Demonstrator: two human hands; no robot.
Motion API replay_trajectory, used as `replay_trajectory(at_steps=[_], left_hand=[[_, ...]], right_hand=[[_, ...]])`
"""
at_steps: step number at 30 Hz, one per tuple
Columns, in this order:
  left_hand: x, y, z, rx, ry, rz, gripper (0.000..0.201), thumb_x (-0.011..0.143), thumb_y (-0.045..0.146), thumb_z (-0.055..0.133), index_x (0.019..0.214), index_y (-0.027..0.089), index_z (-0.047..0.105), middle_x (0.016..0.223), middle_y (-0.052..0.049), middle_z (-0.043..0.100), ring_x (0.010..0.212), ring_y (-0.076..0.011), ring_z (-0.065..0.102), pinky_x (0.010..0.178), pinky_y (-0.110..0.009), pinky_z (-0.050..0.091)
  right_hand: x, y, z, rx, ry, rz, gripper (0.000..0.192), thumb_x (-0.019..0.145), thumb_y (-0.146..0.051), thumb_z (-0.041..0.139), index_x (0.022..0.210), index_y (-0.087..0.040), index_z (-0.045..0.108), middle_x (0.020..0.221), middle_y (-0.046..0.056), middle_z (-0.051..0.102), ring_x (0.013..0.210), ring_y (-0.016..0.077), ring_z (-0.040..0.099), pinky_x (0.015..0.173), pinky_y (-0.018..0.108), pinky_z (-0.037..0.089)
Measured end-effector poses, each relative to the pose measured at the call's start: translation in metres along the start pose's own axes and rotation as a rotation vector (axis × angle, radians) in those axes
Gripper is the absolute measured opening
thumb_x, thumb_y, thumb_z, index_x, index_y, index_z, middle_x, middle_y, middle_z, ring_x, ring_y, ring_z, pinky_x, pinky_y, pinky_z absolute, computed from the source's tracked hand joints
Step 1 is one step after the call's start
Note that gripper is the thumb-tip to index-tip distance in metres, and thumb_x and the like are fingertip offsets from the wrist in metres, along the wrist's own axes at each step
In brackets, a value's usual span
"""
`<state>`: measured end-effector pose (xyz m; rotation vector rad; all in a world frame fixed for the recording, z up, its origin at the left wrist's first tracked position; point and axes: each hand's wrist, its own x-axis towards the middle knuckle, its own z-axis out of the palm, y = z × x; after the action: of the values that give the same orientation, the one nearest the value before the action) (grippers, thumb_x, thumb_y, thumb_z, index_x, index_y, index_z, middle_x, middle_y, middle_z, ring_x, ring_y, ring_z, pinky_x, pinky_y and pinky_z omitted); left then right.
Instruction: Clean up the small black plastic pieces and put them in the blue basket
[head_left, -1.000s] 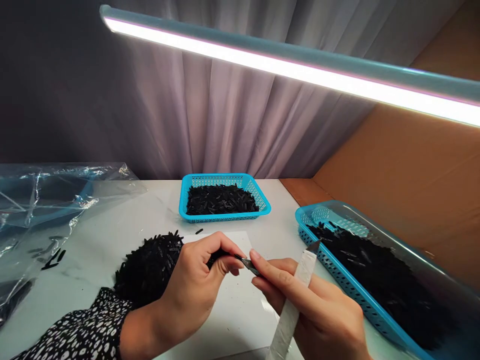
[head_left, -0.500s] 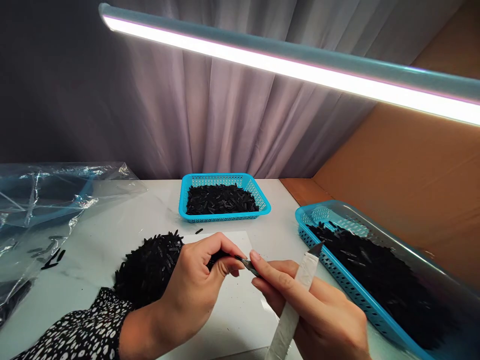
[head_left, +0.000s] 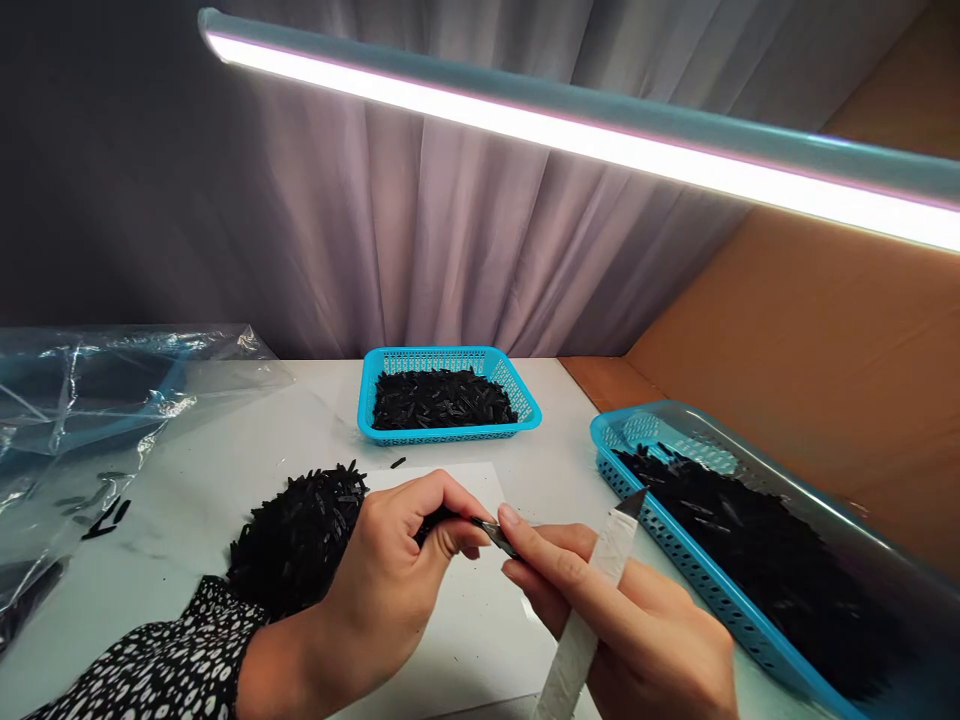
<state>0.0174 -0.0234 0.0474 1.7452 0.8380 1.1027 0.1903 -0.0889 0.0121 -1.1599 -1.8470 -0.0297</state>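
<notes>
Between both hands is a small, slim black piece (head_left: 496, 537), glossy along one side; its exact kind is unclear. My left hand (head_left: 397, 575) pinches its left end between thumb and forefinger. More black shows inside the curled fingers, mostly hidden. My right hand (head_left: 645, 625) has its thumb and fingertips at the piece's right end. The same hand also grips a knife (head_left: 581, 635) with a white wrapped handle, its short pointed blade tilted up and away from the piece. A heap of similar black pieces (head_left: 300, 540) lies just behind my left wrist.
A white sheet (head_left: 480, 640) lies under my hands. One blue basket (head_left: 450, 434) of black pieces stands at the back. Another blue basket (head_left: 697, 580) of them, partly under clear plastic, is at the right. A clear plastic bag (head_left: 90, 400) spreads at the left. A lamp (head_left: 525, 125) hangs above.
Almost nothing differs. My right hand and the knife have shifted very slightly, with the blade tip a little lower. The piece stays between both hands.
</notes>
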Motion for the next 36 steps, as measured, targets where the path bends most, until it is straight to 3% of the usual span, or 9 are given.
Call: replay_trajectory(at_steps=[4,9,13,21,31,34,36], left_hand=[[0.0,-0.001,-0.001,-0.013,-0.018,-0.012,0.012,0.081,0.011,0.061,0.074,0.017,0.067,0.063,0.0,0.071,0.056,-0.0104,0.064,0.054,-0.018,0.05],[0.0,-0.002,-0.001,-0.032,-0.049,-0.032,0.011,0.084,0.017,0.062,0.074,0.017,0.068,0.063,0.0,0.07,0.056,-0.0108,0.062,0.055,-0.019,0.05],[0.001,-0.001,-0.001,-0.043,-0.099,-0.055,0.015,0.083,0.016,0.062,0.069,0.018,0.067,0.062,0.0,0.069,0.058,-0.0115,0.061,0.058,-0.021,0.051],[0.003,0.001,-0.001,-0.185,-0.112,-0.172,0.011,0.084,0.015,0.062,0.077,0.018,0.07,0.072,-0.002,0.07,0.066,-0.0135,0.062,0.063,-0.024,0.052],[0.001,-0.002,-0.003,-0.133,-0.094,-0.244,0.013,0.086,0.029,0.065,0.08,0.018,0.07,0.065,-0.001,0.064,0.065,-0.0145,0.058,0.05,-0.023,0.039],[0.0,-0.003,-0.003,-0.143,-0.103,-0.245,0.015,0.086,0.032,0.065,0.081,0.019,0.069,0.066,-0.001,0.064,0.063,-0.0136,0.055,0.047,-0.023,0.036],[0.0,-0.004,-0.003,-0.154,-0.107,-0.246,0.017,0.086,0.035,0.066,0.082,0.019,0.069,0.066,0.0,0.063,0.057,-0.0116,0.051,0.046,-0.022,0.033]], right_hand=[[0.001,-0.002,0.0,0.013,0.03,0.008,0.051,0.091,-0.014,0.062,0.138,-0.035,0.059,0.098,0.001,0.079,0.073,0.0184,0.074,0.062,0.023,0.064],[0.001,-0.006,0.001,0.055,0.045,0.066,0.04,0.091,-0.019,0.063,0.128,-0.035,0.068,0.085,-0.001,0.079,0.066,0.0199,0.074,0.052,0.022,0.063],[0.003,-0.007,0.0,0.159,0.067,0.095,0.043,0.09,-0.014,0.063,0.128,-0.034,0.068,0.081,0.0,0.077,0.063,0.0173,0.072,0.048,0.021,0.059],[0.02,0.026,-0.004,0.05,0.19,0.235,0.025,0.09,-0.021,0.065,0.113,-0.02,0.075,0.08,0.004,0.077,0.062,0.0169,0.071,0.054,0.026,0.057],[0.009,0.014,-0.001,0.172,0.141,0.119,0.028,0.095,-0.02,0.058,0.119,-0.025,0.072,0.072,0.002,0.07,0.057,0.0139,0.063,0.047,0.024,0.049],[0.007,0.032,0.003,0.045,0.089,0.132,0.027,0.095,-0.022,0.057,0.119,-0.023,0.071,0.078,0.004,0.071,0.063,0.0158,0.067,0.054,0.025,0.053],[0.006,0.053,0.009,-0.125,-0.047,0.179,0.027,0.094,-0.025,0.057,0.115,-0.018,0.072,0.084,0.007,0.073,0.068,0.0185,0.069,0.06,0.028,0.056]])
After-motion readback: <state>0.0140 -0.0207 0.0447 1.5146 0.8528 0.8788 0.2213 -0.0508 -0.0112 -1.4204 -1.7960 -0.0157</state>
